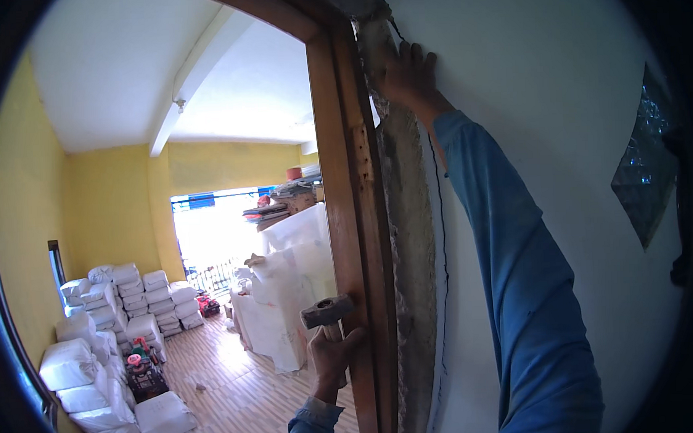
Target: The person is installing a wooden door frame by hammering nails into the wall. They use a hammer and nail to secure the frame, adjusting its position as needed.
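My left hand is wrapped round the handle of a hammer, its dark metal head upward, close beside the wooden door frame. High on the right, my right hand lies with fingers spread against the wall, by the upper part of the frame. It rests over the rough, broken edge of bare plaster that runs down between frame and wall. A dark jagged crack line follows the wall's edge. Whether anything is under the right palm is hidden.
Through the doorway, white wrapped bales are stacked along the yellow wall. Covered furniture with piled items stands near the frame. A red and black machine sits on the striped floor. A diamond-shaped mirror hangs at right.
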{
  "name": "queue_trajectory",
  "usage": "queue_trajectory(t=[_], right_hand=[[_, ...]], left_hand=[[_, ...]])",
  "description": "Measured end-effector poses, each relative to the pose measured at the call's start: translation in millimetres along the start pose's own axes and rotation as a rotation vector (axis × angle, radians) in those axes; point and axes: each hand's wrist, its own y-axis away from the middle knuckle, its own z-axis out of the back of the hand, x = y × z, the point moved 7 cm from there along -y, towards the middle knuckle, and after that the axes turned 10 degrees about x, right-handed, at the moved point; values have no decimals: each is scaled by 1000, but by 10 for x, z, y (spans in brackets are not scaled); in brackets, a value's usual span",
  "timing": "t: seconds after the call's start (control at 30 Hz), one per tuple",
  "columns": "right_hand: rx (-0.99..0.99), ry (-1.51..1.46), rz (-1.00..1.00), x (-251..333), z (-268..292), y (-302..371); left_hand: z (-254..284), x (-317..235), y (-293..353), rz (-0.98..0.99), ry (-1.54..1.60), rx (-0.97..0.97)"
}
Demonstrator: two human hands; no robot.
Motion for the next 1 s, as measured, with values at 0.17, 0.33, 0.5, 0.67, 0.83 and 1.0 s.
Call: queue_trajectory(t=[0.17, 0.33, 0.5, 0.67, 0.83, 1.0], right_hand=[[26, -77, 21, 0, 44, 10], [-44, -35, 30, -5, 31, 22], [-16, -59, 45, -9, 19, 21], [-47, -22, 46, 7, 43, 34], [-52, -20, 53, -41, 1, 2], [-72, -41, 38, -95, -22, -2]], left_hand=[[-43, 44, 67, -96, 29, -7], [-197, 129, 333, -144, -125, -8], [-217, 131, 365, -226, -108, -43], [-174, 222, 240, -18, -21, 85], [-185, 262, 192, 40, -58, 129], [-194, 365, 102, 93, -92, 103]])
